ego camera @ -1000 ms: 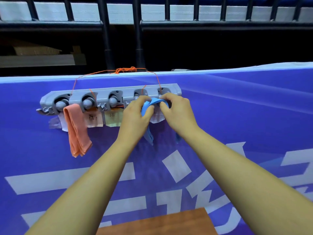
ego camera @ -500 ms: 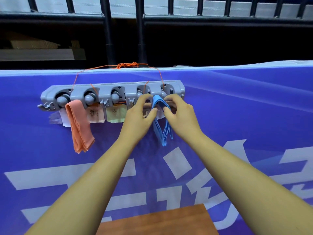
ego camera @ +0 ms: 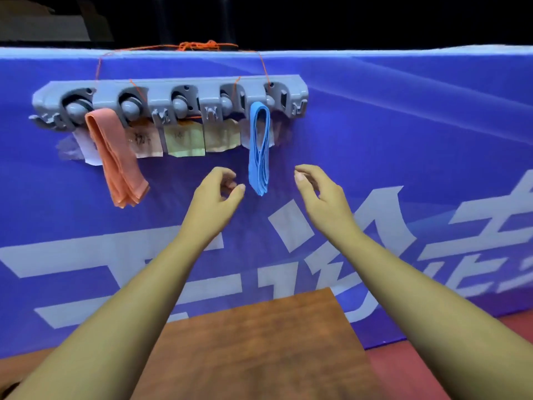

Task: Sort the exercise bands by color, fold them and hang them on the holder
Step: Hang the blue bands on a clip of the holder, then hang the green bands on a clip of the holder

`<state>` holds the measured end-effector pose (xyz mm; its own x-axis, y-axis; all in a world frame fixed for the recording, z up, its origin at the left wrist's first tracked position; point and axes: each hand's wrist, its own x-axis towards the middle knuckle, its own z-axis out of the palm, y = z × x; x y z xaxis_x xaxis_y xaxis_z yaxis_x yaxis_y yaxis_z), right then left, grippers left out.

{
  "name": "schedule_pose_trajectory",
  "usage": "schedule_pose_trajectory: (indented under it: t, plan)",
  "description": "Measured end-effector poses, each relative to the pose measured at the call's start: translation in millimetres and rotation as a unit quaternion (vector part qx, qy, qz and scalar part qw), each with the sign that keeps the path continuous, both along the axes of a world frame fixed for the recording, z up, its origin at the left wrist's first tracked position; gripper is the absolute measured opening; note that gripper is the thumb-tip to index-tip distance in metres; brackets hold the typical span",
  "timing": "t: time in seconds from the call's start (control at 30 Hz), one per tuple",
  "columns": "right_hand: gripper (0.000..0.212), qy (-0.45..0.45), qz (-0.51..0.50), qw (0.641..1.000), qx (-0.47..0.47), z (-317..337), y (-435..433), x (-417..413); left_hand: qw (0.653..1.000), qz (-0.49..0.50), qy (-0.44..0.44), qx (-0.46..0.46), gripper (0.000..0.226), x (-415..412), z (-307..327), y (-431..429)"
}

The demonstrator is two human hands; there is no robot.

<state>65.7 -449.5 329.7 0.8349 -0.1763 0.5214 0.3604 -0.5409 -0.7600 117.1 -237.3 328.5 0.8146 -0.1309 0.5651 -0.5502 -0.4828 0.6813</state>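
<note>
A grey holder point(ego camera: 184, 89) with several round pegs is fixed on a blue banner. A folded orange band point(ego camera: 115, 157) hangs from a hook near its left end. A folded blue band point(ego camera: 259, 148) hangs from a hook near its right end. My left hand point(ego camera: 215, 194) hovers just left of the blue band's lower end, fingers loosely curled, holding nothing. My right hand point(ego camera: 320, 192) is to the band's right, also loosely curled and holding nothing. Neither hand touches the band.
Paper labels point(ego camera: 184, 138) are stuck under the holder. An orange string point(ego camera: 199, 47) ties the holder to the banner's top edge. A brown wooden table point(ego camera: 259, 342) lies below my forearms. The blue banner point(ego camera: 403, 154) with white characters fills the background.
Both hands have let go of the blue band and dropped away from the holder. The band now hangs freely from its hook.
</note>
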Motion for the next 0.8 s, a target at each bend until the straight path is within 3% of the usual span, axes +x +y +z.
schedule_pose_trajectory:
  t: [0.3, 0.47, 0.67, 0.8]
  plan:
    - [0.040, 0.227, -0.047, 0.963, -0.141, -161.5, -44.9, -61.5, 0.967, -0.033, 0.197, 0.156, 0.010, -33.9, -151.4, -9.2]
    - [0.043, 0.342, -0.051, 0.924, -0.166, -247.4, -69.2, -106.1, 0.929, -0.093, 0.296, 0.201, 0.008, -83.9, -237.2, -36.4]
    - [0.064, 0.472, -0.010, 0.860, -0.196, -340.7, -87.8, -158.7, 0.876, -0.137, 0.401, 0.230, 0.010, -132.1, -330.8, -66.9]
    - [0.042, 0.526, 0.026, 0.823, -0.215, -374.6, -88.4, -180.8, 0.847, -0.159, 0.446, 0.242, 0.012, -158.3, -379.6, -86.3]
